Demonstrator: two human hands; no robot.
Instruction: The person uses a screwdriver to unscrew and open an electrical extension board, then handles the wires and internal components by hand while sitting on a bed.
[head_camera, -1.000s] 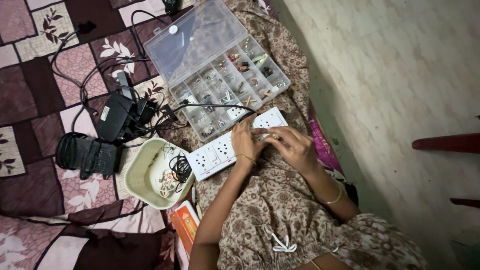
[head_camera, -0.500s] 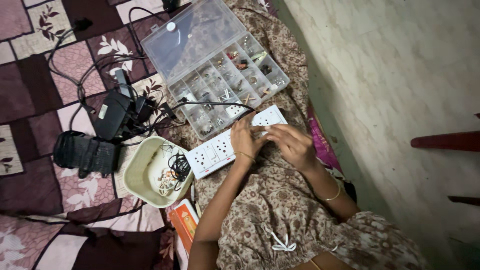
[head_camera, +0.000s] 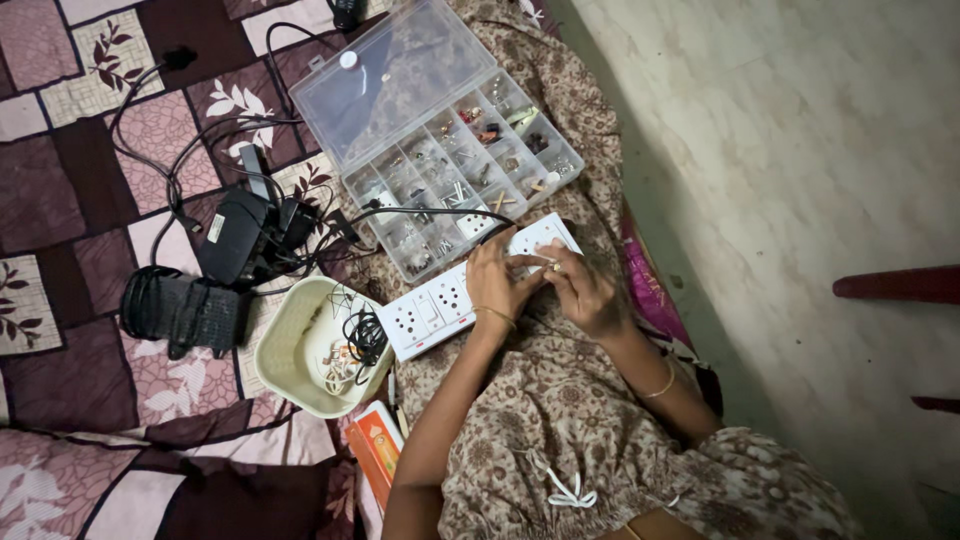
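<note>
A white power strip (head_camera: 440, 303) with several sockets lies across my lap, a black cord running from its far end. My left hand (head_camera: 497, 282) rests on top of the strip near its middle, fingers curled over it. My right hand (head_camera: 583, 290) is pressed against the strip's right end, fingertips pinched together where the two hands meet; a small part may be between them, too small to tell. A clear plastic organiser box (head_camera: 440, 140) with its lid open and many small compartments of parts sits just beyond the strip.
A cream plastic tub (head_camera: 300, 345) holding a coiled black wire stands left of the strip. Black adapters and tangled cables (head_camera: 245, 235) lie on the patchwork bedcover. An orange box (head_camera: 377, 445) sits by my left forearm. Bare floor lies to the right.
The hands have stayed on the strip's right end, with only small finger shifts. The view has drifted slightly.
</note>
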